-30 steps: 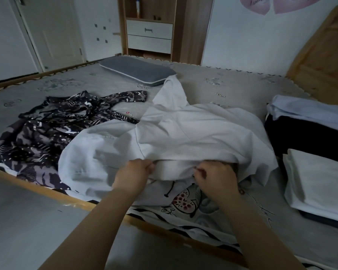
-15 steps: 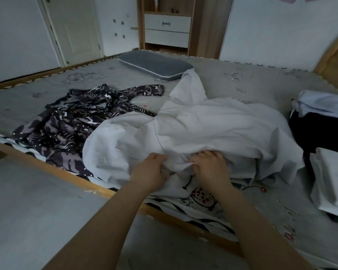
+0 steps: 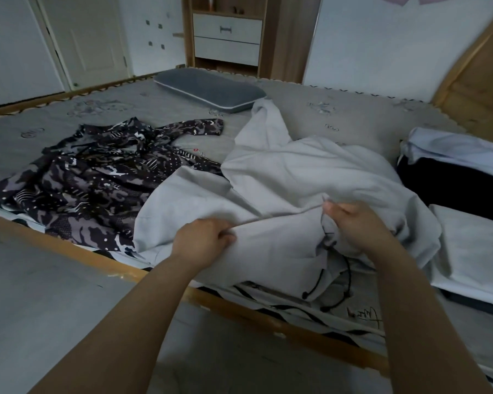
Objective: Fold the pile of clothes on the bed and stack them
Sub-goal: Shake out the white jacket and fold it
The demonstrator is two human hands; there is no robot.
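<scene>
The white garment (image 3: 282, 177) at the bed's (image 3: 339, 115) near edge is now pinched along 1 hem by the left hand (image 3: 202, 240) and right hand (image 3: 353, 223), drawn apart since a moment ago: spreading is under way, folding likely next.

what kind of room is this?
Most likely a bedroom: a bed with a pillow, clothes on it, and a drawer unit by the far wall.

Patterned garment (image 3: 97, 180) left of shirt (image 3: 296, 177); pillow (image 3: 211, 89) behind.
</scene>
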